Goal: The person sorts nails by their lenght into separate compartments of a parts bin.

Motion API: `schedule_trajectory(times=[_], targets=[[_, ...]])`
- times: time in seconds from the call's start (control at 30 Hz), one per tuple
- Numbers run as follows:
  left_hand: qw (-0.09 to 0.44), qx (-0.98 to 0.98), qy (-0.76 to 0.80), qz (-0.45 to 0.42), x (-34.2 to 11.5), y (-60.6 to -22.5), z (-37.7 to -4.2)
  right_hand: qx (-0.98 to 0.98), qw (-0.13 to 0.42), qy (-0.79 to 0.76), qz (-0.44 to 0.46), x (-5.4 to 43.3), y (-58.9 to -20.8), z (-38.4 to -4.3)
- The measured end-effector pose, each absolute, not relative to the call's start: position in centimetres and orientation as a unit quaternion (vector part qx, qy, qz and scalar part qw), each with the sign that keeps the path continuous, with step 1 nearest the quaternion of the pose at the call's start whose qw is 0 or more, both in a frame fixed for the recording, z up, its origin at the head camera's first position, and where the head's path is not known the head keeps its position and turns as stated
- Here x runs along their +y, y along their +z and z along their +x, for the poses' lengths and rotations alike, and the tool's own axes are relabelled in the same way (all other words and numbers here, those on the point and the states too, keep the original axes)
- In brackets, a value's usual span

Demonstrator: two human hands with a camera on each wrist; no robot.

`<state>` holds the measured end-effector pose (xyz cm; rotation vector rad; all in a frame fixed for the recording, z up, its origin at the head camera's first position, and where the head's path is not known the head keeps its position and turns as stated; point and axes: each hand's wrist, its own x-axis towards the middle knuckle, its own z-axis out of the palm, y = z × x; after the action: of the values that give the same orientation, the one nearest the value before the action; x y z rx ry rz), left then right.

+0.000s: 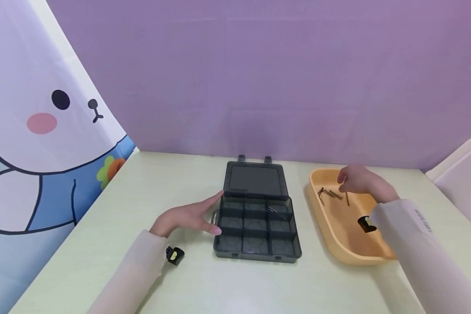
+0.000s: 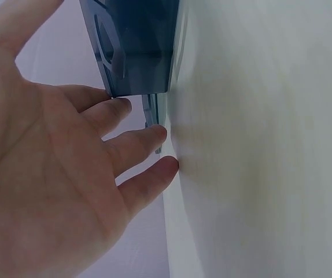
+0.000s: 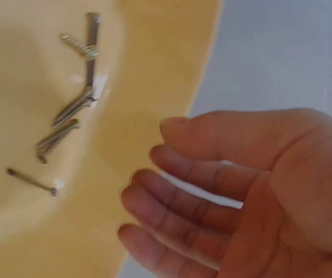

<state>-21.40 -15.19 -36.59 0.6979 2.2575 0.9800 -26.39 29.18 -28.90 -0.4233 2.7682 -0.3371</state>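
Note:
A dark translucent compartment box (image 1: 257,255) stands on the table, its lid (image 1: 255,179) folded back behind it. Thin dark screws (image 1: 278,213) lie toward the back of its right column. At the box's left side, my left hand (image 1: 190,216) has thumb and forefinger spread along the wall; in the left wrist view its fingertips (image 2: 120,105) reach the box's edge. My right hand (image 1: 359,179) hovers over the back of a yellow tray (image 1: 331,237), fingers loosely bent and nothing visible between them. Several metal screws (image 3: 62,139) lie in the tray, one apart (image 3: 32,182).
The pale table (image 1: 172,174) runs back to a purple backdrop (image 1: 290,87). On the left hangs a cartoon-printed cloth (image 1: 27,174). A small black wrist device (image 1: 175,255) sits on the left sleeve and another (image 1: 366,224) on the right.

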Motion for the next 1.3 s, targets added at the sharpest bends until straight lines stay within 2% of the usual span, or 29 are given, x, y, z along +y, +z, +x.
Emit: schedule_trajectory(times=[0.27, 1.3], targets=[[0.289, 0.844, 0.369, 0.261, -15.1, -36.5, -21.4, 0.961, 0.226, -0.137, -0.076, 29.8, -30.4, -27.2], [0.286, 0.844, 0.374, 0.256, -15.1, -36.6, -21.3, 0.958, 0.218, -0.176, -0.063, 31.7, -33.7, -27.6]])
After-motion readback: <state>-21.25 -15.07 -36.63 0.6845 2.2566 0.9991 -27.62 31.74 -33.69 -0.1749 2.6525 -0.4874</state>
